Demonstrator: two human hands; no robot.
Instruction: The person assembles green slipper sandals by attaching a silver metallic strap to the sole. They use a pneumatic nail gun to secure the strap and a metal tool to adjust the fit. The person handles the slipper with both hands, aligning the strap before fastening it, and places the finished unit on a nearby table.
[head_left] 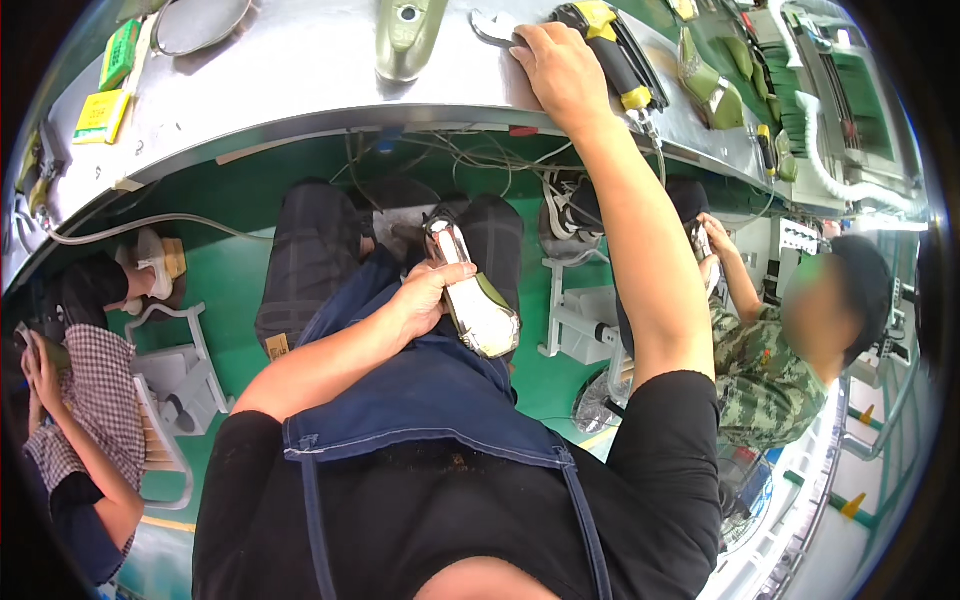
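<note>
left hand (425, 300) grips shiny shoe last (474, 295); right hand (560, 65) spread flat on metal bench (300, 80)

The left hand (420, 300) holds a shoe (472, 292) with a glossy, mirror-like silvery surface and a matt olive lining. The right hand (560, 70) rests on the counter (300, 75), smooth brushed sheet metal with a dull sheen. The screwdriver (612, 50) looks like yellow and black plastic. The apron (430, 390) is coarse blue denim cloth.

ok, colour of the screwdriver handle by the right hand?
Black and yellow screwdriver handle, beside the right hand; head view.
</note>
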